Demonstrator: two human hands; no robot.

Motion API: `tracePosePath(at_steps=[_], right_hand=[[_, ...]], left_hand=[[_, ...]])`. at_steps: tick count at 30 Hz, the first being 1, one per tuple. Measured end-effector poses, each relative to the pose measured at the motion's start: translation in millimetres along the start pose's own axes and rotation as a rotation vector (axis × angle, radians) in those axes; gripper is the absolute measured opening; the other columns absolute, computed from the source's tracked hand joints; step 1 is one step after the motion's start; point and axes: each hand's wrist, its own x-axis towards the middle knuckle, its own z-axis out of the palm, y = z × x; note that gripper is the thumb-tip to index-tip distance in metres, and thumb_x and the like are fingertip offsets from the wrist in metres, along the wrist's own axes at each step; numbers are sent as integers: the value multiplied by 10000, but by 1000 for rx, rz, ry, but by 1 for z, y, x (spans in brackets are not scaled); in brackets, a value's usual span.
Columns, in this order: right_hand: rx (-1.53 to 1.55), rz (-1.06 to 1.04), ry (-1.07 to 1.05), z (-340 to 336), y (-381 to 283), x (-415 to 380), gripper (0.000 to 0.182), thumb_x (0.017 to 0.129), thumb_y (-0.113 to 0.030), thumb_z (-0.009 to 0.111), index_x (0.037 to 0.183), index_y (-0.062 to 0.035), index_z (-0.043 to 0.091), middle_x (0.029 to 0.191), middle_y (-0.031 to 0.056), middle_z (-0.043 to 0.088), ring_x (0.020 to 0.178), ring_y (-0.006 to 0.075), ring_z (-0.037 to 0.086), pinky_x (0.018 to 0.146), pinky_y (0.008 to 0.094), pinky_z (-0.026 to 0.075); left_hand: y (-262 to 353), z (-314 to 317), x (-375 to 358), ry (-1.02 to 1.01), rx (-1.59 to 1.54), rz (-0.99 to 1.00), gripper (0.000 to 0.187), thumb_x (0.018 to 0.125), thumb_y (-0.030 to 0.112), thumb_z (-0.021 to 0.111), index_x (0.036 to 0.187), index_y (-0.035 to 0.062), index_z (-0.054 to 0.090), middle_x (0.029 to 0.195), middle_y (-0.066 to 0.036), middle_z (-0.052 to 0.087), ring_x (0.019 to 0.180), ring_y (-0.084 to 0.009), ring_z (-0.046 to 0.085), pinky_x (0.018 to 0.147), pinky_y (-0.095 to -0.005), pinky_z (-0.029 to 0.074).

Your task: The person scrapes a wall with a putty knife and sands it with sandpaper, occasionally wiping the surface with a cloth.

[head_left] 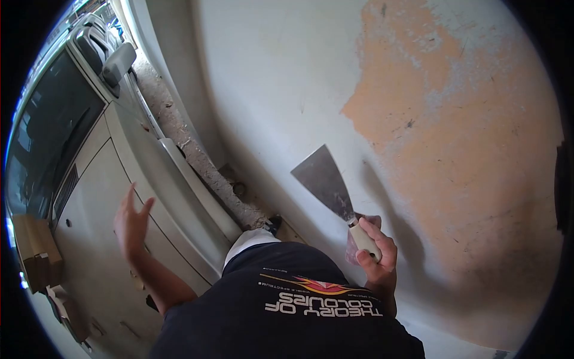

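My right hand (381, 254) is wrapped round the cream handle of a putty knife (326, 182). Its wide metal blade points up and left, in front of the white wall, with smudges near the handle. Behind the handle, a flat dull pinkish-brown piece (353, 248) shows beside my fingers; its kind is not clear. My left hand (133, 222) is empty, fingers apart, and in this view overlaps the hood of a pale car (95, 197).
The wall (275, 78) carries a large bare orange patch (442, 131) with ragged edges. A side mirror (119, 63) sticks out from the car. Cardboard boxes (37, 251) rest on the hood. A rough, littered floor strip (191, 149) runs between car and wall.
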Motion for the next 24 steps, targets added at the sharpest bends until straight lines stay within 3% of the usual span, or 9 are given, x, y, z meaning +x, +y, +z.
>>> tracePosePath(at_steps=[5,7,9,13,14,17,18,23,24], right_hand=[[-36,-183,105,19,16,8,574,952,-160,645,1431,92,454,1288,250,599,1201,309,536,1033,380,412],[-86,-226,160,29,11,11,629,958,-172,658,1441,138,402,1332,275,559,1208,343,520,1054,402,396],[-203,-270,169,42,5,18,675,942,-143,668,1466,146,354,1231,259,631,1225,362,524,1050,405,407],[-373,-176,104,56,-11,27,680,898,-143,705,1455,99,400,1119,303,669,998,417,685,816,383,564],[-555,-392,154,56,-11,43,652,871,-149,738,1428,45,461,1032,266,694,778,377,714,685,376,582],[-529,-246,-4,61,-22,51,645,842,-179,780,1404,-18,508,961,202,703,641,317,693,584,362,563],[-522,-282,-22,63,-28,60,572,794,-125,832,1285,-11,561,783,95,671,604,243,662,589,332,533],[-506,-237,-56,62,-36,81,432,768,-126,849,1095,-55,577,770,100,650,633,266,662,573,348,528],[-532,-243,-58,60,-36,86,420,759,-131,856,1057,-68,566,771,99,646,640,277,658,565,358,526]], left_hand=[[123,36,4,-6,-581,684,697,809,212,813,1438,164,517,1468,-175,517,1388,-364,458,1138,-472,378],[173,57,-4,458,-446,1051,611,799,219,818,1360,205,575,1481,-177,500,1395,-382,445,1153,-543,340],[217,80,-13,739,-698,1325,541,779,227,824,1284,305,647,1438,-92,561,1372,-281,483,1152,-573,324],[285,64,-27,691,-839,1428,452,822,163,750,1229,346,681,1400,-77,604,1332,-286,535,1161,-539,327],[298,63,-22,691,-860,1447,378,855,191,701,1215,308,699,1401,-75,607,1300,-297,567,1161,-505,337],[321,66,-13,734,-944,1535,329,866,187,629,1176,239,724,1385,-90,620,1258,-308,603,1117,-468,402],[328,61,-7,733,-956,1524,329,866,187,629,1176,239,724,1385,-90,620,1258,-308,603,1117,-468,402],[354,33,7,778,-1159,1560,349,858,187,623,1190,235,719,1364,-126,629,1236,-325,616,1071,-472,448],[351,37,11,729,-1107,1593,299,938,337,634,1167,167,723,1311,-235,632,1263,-416,588,1079,-510,435]])
